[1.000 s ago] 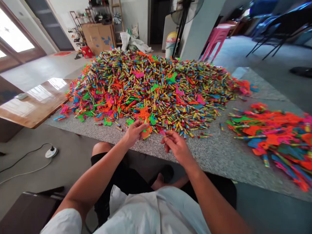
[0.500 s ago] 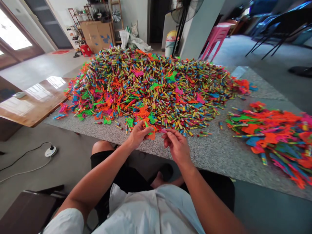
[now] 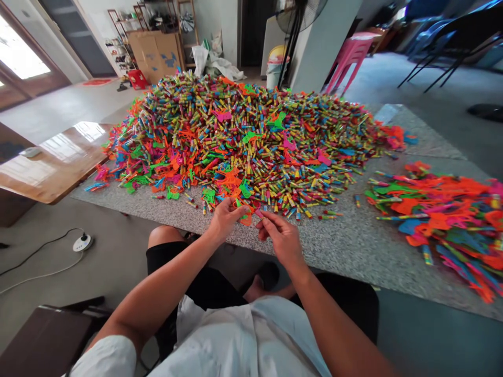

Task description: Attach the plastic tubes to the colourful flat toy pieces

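Observation:
My left hand [image 3: 223, 221] is closed on flat orange plastic cut-outs [image 3: 246, 219], with a bit of green showing by the thumb. Close beside it, my right hand [image 3: 283, 240] pinches a small pink piece [image 3: 259, 213], its far end near the orange cut-outs. Whether the two touch I cannot tell. Both hands are just above the table's near edge, in front of a big heap of short, colour-banded tubes [image 3: 298, 180]. Among the tubes lie more flat cut-outs in orange, green, pink and blue, such as a green one [image 3: 277, 121].
On the right of the speckled grey tabletop [image 3: 334, 246] lies a second pile of cut-outs with tubes [image 3: 436, 204]. A glossy wooden table [image 3: 51, 173] adjoins at left. Beyond stand a fan [image 3: 296, 31], pink stools [image 3: 349, 60] and a cardboard box [image 3: 155, 55].
My right hand has shifted slightly left, bringing the pink piece closer to the orange cut-outs in my left hand. The left hand has barely moved, and the piles look the same.

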`<state>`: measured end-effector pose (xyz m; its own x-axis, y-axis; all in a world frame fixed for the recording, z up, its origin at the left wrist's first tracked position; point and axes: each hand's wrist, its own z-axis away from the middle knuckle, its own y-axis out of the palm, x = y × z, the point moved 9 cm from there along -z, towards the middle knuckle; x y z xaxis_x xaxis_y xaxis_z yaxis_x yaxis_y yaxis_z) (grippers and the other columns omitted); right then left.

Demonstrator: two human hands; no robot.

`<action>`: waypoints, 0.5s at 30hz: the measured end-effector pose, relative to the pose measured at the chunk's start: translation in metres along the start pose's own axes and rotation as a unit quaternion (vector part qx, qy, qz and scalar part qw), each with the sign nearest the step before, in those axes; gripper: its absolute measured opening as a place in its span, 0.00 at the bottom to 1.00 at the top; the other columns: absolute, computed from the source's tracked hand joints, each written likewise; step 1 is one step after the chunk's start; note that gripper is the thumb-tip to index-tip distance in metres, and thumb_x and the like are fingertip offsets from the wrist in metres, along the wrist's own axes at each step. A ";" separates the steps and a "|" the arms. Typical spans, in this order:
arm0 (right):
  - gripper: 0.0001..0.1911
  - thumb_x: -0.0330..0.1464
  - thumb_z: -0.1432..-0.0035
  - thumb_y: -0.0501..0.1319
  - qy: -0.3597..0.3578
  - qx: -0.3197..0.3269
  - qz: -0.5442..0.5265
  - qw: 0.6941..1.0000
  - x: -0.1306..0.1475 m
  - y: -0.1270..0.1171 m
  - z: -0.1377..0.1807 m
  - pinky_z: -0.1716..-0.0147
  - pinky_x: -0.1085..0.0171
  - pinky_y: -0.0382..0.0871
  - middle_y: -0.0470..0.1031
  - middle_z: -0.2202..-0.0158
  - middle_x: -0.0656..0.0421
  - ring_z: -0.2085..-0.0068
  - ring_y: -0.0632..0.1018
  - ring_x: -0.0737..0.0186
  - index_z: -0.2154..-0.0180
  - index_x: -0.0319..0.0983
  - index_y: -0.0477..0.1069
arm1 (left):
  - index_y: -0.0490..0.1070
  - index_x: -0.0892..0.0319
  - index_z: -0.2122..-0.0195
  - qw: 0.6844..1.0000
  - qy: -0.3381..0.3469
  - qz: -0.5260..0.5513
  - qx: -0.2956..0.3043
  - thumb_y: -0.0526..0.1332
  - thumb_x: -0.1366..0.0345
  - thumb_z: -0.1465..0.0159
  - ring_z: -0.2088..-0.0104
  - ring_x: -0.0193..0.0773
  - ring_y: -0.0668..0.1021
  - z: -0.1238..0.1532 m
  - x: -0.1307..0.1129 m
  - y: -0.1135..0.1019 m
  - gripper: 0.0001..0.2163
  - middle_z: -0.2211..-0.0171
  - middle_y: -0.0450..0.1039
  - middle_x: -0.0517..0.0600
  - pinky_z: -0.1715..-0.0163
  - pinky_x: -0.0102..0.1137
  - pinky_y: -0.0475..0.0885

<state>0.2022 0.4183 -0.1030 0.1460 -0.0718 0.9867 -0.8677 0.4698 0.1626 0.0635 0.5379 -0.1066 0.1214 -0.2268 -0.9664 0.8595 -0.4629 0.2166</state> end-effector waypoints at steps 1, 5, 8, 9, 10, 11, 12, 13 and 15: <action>0.19 0.46 0.39 0.71 0.015 -0.003 -0.010 1.000 -0.003 -0.001 0.000 0.75 0.62 0.72 0.82 0.68 0.59 0.75 0.77 0.63 0.51 0.44 0.83 | 0.70 0.56 0.62 1.000 0.002 -0.002 -0.020 0.78 0.49 0.48 0.76 0.30 0.73 0.001 0.003 -0.001 0.23 0.74 0.73 0.43 0.75 0.26 0.65; 0.21 0.44 0.46 0.75 0.117 0.012 -0.114 0.987 -0.025 0.002 0.002 0.80 0.66 0.68 0.79 0.72 0.61 0.79 0.74 0.67 0.53 0.41 0.83 | 0.69 0.55 0.64 0.997 0.015 -0.024 -0.068 0.76 0.48 0.44 0.80 0.28 0.67 0.008 0.009 -0.001 0.21 0.78 0.68 0.40 0.79 0.26 0.58; 0.21 0.44 0.47 0.75 0.134 0.018 -0.129 0.982 -0.029 0.001 0.004 0.80 0.67 0.66 0.78 0.73 0.62 0.79 0.73 0.68 0.54 0.40 0.82 | 0.69 0.55 0.65 0.997 0.015 -0.048 -0.058 0.76 0.48 0.44 0.81 0.28 0.67 0.010 0.012 0.004 0.21 0.80 0.66 0.39 0.80 0.26 0.57; 0.21 0.44 0.47 0.75 0.132 0.017 -0.123 0.983 -0.029 -0.001 0.005 0.80 0.67 0.66 0.78 0.73 0.62 0.80 0.73 0.68 0.54 0.40 0.82 | 0.69 0.55 0.65 0.997 0.010 -0.054 -0.045 0.76 0.48 0.44 0.81 0.28 0.67 0.009 0.014 0.007 0.21 0.80 0.66 0.39 0.80 0.26 0.58; 0.21 0.44 0.47 0.75 0.131 0.016 -0.117 0.984 -0.029 -0.004 0.005 0.80 0.67 0.66 0.78 0.73 0.61 0.79 0.73 0.67 0.55 0.40 0.82 | 0.69 0.56 0.65 0.998 0.001 -0.059 -0.027 0.76 0.47 0.44 0.81 0.29 0.69 0.007 0.016 0.010 0.22 0.79 0.67 0.40 0.80 0.26 0.59; 0.20 0.44 0.47 0.75 0.132 0.015 -0.109 0.985 -0.030 -0.009 0.005 0.80 0.66 0.66 0.78 0.73 0.61 0.79 0.73 0.67 0.56 0.40 0.82 | 0.69 0.56 0.64 0.998 -0.011 -0.065 -0.007 0.75 0.47 0.43 0.80 0.30 0.71 0.005 0.019 0.013 0.22 0.78 0.70 0.42 0.80 0.26 0.60; 0.20 0.45 0.47 0.74 0.132 0.007 -0.100 0.986 -0.030 -0.018 0.003 0.80 0.66 0.67 0.78 0.73 0.61 0.79 0.73 0.66 0.57 0.39 0.82 | 0.69 0.56 0.62 0.997 -0.023 -0.076 0.012 0.75 0.46 0.43 0.79 0.31 0.74 0.003 0.023 0.014 0.22 0.75 0.73 0.44 0.79 0.26 0.62; 0.20 0.45 0.48 0.74 0.128 -0.012 -0.087 0.988 -0.029 -0.033 0.000 0.80 0.66 0.68 0.78 0.73 0.60 0.78 0.74 0.66 0.58 0.39 0.82 | 0.70 0.56 0.60 0.995 -0.033 -0.093 0.026 0.74 0.47 0.43 0.78 0.33 0.76 -0.001 0.025 0.012 0.22 0.72 0.76 0.46 0.78 0.27 0.64; 0.19 0.44 0.50 0.74 0.106 -0.099 -0.056 0.988 -0.023 -0.083 -0.009 0.78 0.66 0.70 0.79 0.71 0.59 0.77 0.75 0.65 0.59 0.39 0.81 | 0.71 0.56 0.57 0.987 -0.022 -0.155 0.019 0.74 0.50 0.41 0.72 0.37 0.81 -0.008 0.023 -0.003 0.20 0.66 0.81 0.50 0.73 0.29 0.69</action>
<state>0.2750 0.3892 -0.1390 0.3514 0.0431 0.9352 -0.7330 0.6341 0.2462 0.0678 0.5413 -0.1304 -0.1676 -0.1058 -0.9802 0.8322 -0.5482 -0.0831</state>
